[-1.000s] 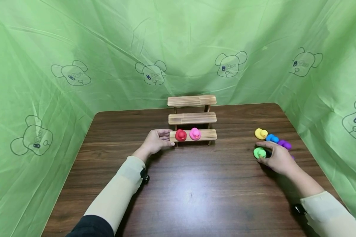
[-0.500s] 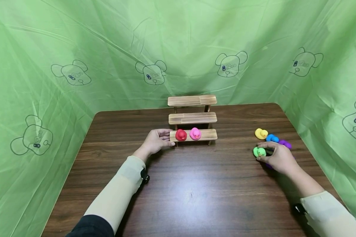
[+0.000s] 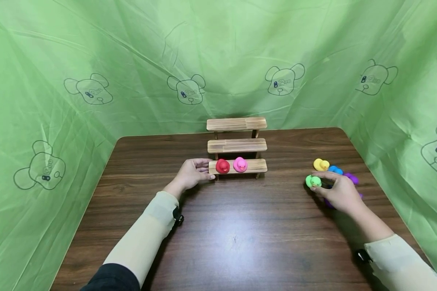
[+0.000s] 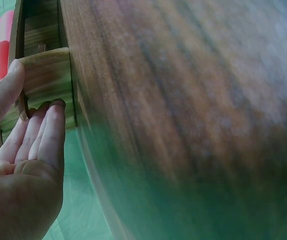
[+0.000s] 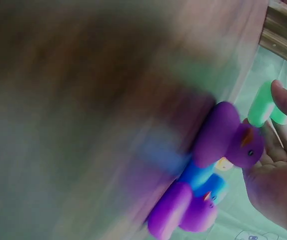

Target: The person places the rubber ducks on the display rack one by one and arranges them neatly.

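Note:
My right hand (image 3: 335, 192) pinches a green toy duck (image 3: 312, 181) between thumb and fingers, just above the dark table (image 3: 233, 238) at the right. The green duck (image 5: 263, 105) shows at my fingertips in the right wrist view. My left hand (image 3: 193, 173) rests against the left end of the lowest step of a three-step wooden stand (image 3: 236, 141), fingers straight along the step's end (image 4: 46, 82). A red duck (image 3: 222, 166) and a pink duck (image 3: 240, 164) sit side by side on that lowest step.
Yellow (image 3: 320, 164), blue (image 3: 336, 169) and purple (image 3: 351, 178) ducks lie grouped on the table behind my right hand; purple ducks (image 5: 228, 137) fill the right wrist view. Green printed cloth (image 3: 94, 60) walls the table on three sides.
My right hand has lifted the green duck slightly and carried it up and left, away from the group. The left hand has not moved.

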`<state>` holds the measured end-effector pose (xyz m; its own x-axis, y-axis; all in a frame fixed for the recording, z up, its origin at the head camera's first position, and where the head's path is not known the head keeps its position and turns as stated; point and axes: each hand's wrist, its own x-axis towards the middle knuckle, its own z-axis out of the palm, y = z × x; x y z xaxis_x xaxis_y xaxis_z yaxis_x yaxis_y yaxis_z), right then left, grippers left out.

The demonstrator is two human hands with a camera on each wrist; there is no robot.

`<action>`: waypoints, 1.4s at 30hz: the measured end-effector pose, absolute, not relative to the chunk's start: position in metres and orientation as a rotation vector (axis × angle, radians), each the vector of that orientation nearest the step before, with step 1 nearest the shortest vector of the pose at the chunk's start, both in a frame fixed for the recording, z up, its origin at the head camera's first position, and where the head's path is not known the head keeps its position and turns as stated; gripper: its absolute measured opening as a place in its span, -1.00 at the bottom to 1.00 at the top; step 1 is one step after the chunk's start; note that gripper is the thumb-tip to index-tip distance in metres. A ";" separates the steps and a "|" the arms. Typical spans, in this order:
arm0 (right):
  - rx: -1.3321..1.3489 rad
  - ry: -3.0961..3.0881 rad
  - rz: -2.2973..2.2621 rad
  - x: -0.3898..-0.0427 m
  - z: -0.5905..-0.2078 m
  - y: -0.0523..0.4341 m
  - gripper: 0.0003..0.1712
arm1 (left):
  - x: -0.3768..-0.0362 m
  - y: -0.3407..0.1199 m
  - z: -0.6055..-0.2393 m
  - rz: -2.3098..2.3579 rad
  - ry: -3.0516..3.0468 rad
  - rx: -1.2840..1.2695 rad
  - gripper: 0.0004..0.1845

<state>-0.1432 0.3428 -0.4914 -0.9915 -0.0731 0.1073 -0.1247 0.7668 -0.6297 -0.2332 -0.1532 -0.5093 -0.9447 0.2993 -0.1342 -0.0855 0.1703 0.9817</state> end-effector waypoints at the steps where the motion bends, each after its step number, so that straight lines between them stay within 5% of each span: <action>1: 0.164 -2.874 1.042 -0.144 -0.490 0.340 -0.50 | -0.234 -0.153 -0.509 1.836 2.155 0.208 -0.33; 42: 0.314 -2.625 1.530 -0.189 -0.466 0.236 -0.56 | -0.234 -0.153 -0.511 1.840 2.153 0.191 -0.33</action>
<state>-0.1894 0.2356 -0.4659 -0.9750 -0.1330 0.1778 -0.2202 0.4780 -0.8503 -0.2336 -0.1526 -0.5105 -0.9457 0.2930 -0.1410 -0.0936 0.1698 0.9810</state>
